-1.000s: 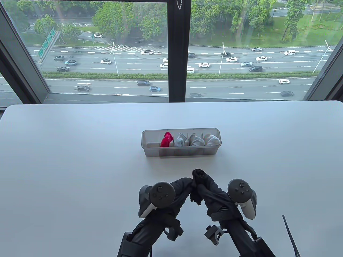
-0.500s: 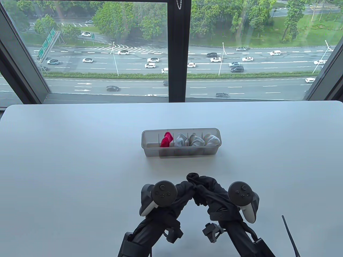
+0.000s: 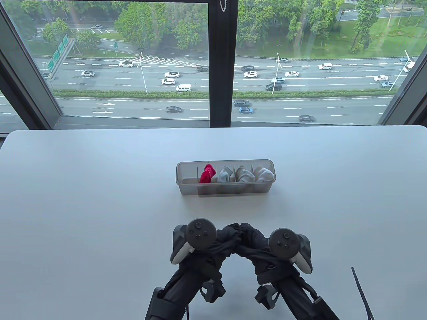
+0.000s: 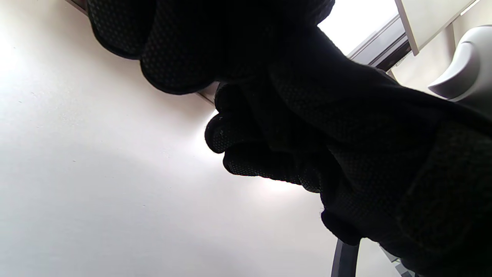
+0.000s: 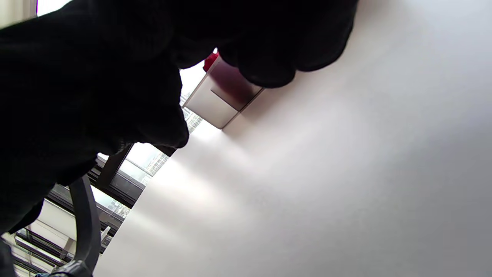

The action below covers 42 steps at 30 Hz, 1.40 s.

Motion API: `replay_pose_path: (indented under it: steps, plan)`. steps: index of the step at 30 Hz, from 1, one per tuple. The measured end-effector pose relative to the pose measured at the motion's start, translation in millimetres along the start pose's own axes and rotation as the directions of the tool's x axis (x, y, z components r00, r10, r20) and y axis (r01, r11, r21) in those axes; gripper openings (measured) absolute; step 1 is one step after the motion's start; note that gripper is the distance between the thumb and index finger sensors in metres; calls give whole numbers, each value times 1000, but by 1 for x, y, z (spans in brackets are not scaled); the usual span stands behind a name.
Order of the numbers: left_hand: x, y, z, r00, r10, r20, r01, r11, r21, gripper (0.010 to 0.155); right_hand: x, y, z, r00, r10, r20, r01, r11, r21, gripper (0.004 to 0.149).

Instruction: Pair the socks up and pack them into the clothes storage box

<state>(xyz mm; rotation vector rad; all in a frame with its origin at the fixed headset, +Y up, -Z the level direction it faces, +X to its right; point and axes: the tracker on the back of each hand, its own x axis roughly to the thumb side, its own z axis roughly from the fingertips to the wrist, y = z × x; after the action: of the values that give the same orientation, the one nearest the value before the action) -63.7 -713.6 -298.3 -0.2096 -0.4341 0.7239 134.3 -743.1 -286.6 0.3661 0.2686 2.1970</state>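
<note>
The clear storage box (image 3: 225, 191) stands in the middle of the table, split into several compartments. A red sock pair (image 3: 206, 174) sits second from the left, and grey and white pairs (image 3: 245, 174) fill those to its right. Near the front edge, my left hand (image 3: 224, 239) and right hand (image 3: 254, 237) meet fingertip to fingertip and both grip a bundled black sock pair (image 3: 239, 230). In the wrist views the dark fabric merges with the gloves. The right wrist view shows the box (image 5: 221, 104) with the red pair (image 5: 210, 61) beyond my fingers.
The box's leftmost compartment (image 3: 187, 174) holds nothing. A thin black strap (image 3: 362, 296) lies at the table's front right. The white table (image 3: 100, 200) ends at a window along its far edge.
The black bundle's raised end has come down between my hands. My right hand has moved left toward the left hand, and both sit slightly lower in the view.
</note>
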Motion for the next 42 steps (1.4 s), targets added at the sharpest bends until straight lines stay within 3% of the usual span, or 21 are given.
replay_pose_path:
  steps: [5, 10, 14, 18, 23, 26, 27, 29, 30, 32, 34, 36, 38, 41, 42]
  plan:
    - [2, 2, 2, 992, -114, -45, 117, 989, 84, 46, -9, -3, -2, 983, -174, -51, 171, 984, -56, 52]
    - [-13, 7, 1, 978, -147, -147, 170, 973, 159, 46, -4, -2, -3, 988, -153, -3, 153, 988, 9, 49]
    - [-22, 11, 1, 978, -130, -166, 157, 975, 159, 45, 0, 0, -5, 982, -186, 15, 184, 979, 92, 49]
    - [-21, 15, 2, 984, -101, -150, 126, 978, 168, 44, 5, 1, -6, 981, -188, 40, 177, 966, 189, 48]
    - [-11, 11, 0, 988, -128, -83, 137, 984, 110, 42, 5, 14, -10, 998, -63, -3, 60, 927, 370, 47]
    - [8, 2, 1, 983, -185, -1, 185, 979, 84, 42, 6, 20, -10, 998, -51, -27, 58, 922, 383, 45]
    - [8, 2, 0, 982, -188, 6, 187, 979, 77, 43, 6, 18, -9, 999, -41, -34, 50, 929, 366, 45]
    - [5, -2, -3, 997, -46, 55, 46, 999, 8, 46, 3, 9, -7, 1000, -19, -17, 22, 977, 211, 45]
    - [4, -4, -2, 993, 83, 79, -81, 996, -34, 52, 2, 4, -4, 997, -56, -51, 62, 990, 130, 46]
    - [4, -9, -3, 975, 206, 85, -197, 976, -98, 62, 1, 1, -3, 990, -126, -69, 129, 991, 45, 46]
    - [4, -9, -4, 982, 164, 89, -154, 982, -112, 68, 0, -3, -3, 990, -121, -72, 120, 993, -14, 47]
    - [2, -10, -2, 986, 138, 92, -125, 984, -130, 70, -1, -10, -1, 989, -120, -87, 109, 988, -113, 66]
    - [1, -13, -2, 983, 162, 84, -150, 978, -142, 73, -1, -18, 2, 981, -186, -55, 176, 973, -146, 73]
    - [6, -15, -5, 997, 62, 43, -55, 987, -150, 69, -1, -22, 6, 954, -298, 21, 295, 932, -208, 74]
    - [6, -12, -6, 999, 21, 31, -18, 996, -93, 71, -5, -22, 7, 923, -383, 36, 382, 900, -212, 71]
